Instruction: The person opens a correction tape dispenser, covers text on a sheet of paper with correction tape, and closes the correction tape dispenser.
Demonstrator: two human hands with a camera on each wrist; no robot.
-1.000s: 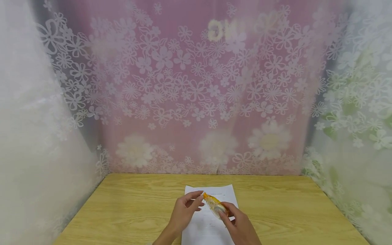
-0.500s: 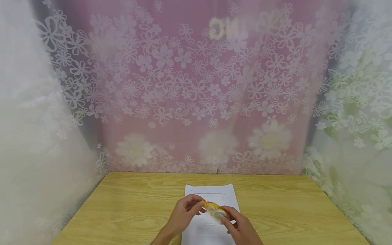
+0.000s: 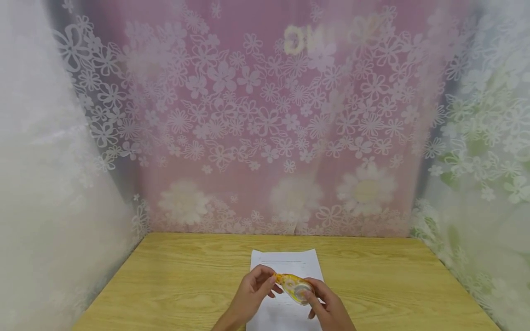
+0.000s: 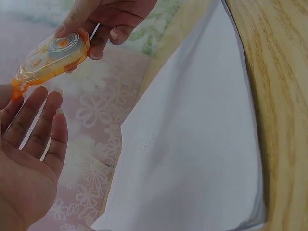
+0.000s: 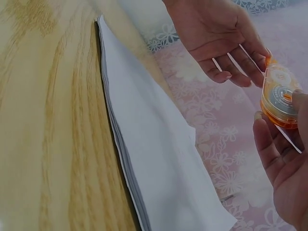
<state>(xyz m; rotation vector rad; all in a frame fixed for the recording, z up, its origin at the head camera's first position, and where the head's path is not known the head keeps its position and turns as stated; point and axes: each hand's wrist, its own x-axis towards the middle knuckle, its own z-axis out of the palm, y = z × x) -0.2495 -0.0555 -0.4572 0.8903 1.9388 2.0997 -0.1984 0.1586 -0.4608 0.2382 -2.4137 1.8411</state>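
Observation:
An orange and clear correction tape dispenser (image 3: 293, 286) is held between the two hands above a white sheet of paper (image 3: 283, 317). My right hand (image 3: 331, 307) grips its wide, round end, thumb on the flat face. At the narrow orange tip, my left hand (image 3: 253, 294) pinches with thumb and index finger; its other fingers spread loosely, as the left wrist view shows. Through the clear case of the correction tape (image 5: 280, 98) the inner reels show in the right wrist view. The paper appears as a stack of sheets (image 4: 192, 125) in the left wrist view.
The paper lies on a wood-grain table (image 3: 186, 276). Behind the table's back edge hangs a pink curtain with a white flower pattern (image 3: 265, 138). Pale sheeting closes in the left (image 3: 62, 207) and right sides (image 3: 488, 220).
Both hands have come slightly lower with the correction tape, and it has turned so its face with the reels shows more plainly. Its tip has come between the left thumb and finger.

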